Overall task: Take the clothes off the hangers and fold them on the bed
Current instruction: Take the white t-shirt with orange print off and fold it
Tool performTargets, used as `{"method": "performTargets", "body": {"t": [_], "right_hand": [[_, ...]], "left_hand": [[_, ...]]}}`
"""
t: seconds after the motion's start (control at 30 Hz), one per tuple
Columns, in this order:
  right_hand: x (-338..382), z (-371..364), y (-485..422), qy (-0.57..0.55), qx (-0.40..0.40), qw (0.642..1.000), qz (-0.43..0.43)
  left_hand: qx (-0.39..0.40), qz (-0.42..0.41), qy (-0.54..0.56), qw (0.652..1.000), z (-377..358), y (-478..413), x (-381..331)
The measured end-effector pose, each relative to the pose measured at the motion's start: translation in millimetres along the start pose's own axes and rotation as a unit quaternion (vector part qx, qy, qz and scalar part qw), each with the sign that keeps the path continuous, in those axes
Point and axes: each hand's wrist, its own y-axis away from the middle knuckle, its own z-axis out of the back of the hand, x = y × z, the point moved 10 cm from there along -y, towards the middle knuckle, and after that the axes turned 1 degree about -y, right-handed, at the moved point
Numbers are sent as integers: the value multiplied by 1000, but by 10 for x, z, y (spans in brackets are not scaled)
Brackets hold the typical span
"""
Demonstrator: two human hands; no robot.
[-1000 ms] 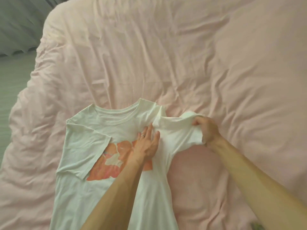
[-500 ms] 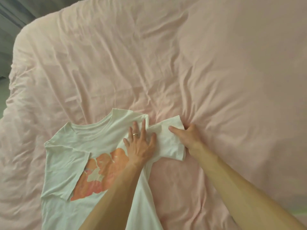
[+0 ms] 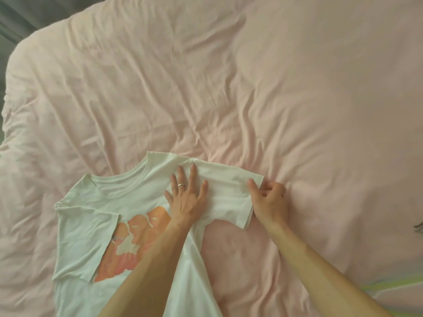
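A white T-shirt (image 3: 128,202) with an orange and pink print lies face up on the pink bed (image 3: 229,88). Its left sleeve is folded in over the chest. My left hand (image 3: 187,197), wearing a ring, presses flat with spread fingers on the shirt at the right shoulder. The right sleeve (image 3: 231,193) lies spread out to the right on the cover. My right hand (image 3: 269,200) pinches the hem of that sleeve, fingers curled. No hanger is in view.
The pink duvet is wrinkled and fills nearly the whole view. A grey floor or wall strip (image 3: 13,14) shows past the bed's far left corner. A pale green-striped cloth (image 3: 389,284) peeks in at the lower right.
The right sleeve, bunched and lifted a second ago, now lies stretched flat to the right. My right hand drew its hem outward while my left hand stayed pressed on the shoulder.
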Motion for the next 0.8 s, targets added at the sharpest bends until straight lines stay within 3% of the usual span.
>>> {"method": "performTargets", "body": {"t": [0.1, 0.2, 0.33, 0.43, 0.57, 0.67, 0.8], "right_hand": [[4, -115, -13, 27, 2, 999, -34], [-78, -214, 9, 39, -8, 997, -72], [-155, -581, -43, -129, 104, 974, -155], [167, -513, -95, -75, 119, 989, -51], [479, -20, -208, 44, -25, 994, 95], [279, 64, -254, 15, -34, 998, 51], [-78, -96, 33, 32, 34, 998, 46]], "left_hand": [[-57, -17, -13, 998, 31, 185, 28], [-21, -37, -37, 998, -201, 367, -5], [10, -36, -76, 996, -370, 358, 18], [13, -50, -51, 997, -329, 342, -52], [8, -75, 15, 997, -249, 388, -107], [-14, -78, 25, 997, -184, 482, 73], [-42, -69, -13, 997, -246, 861, 485]]}}
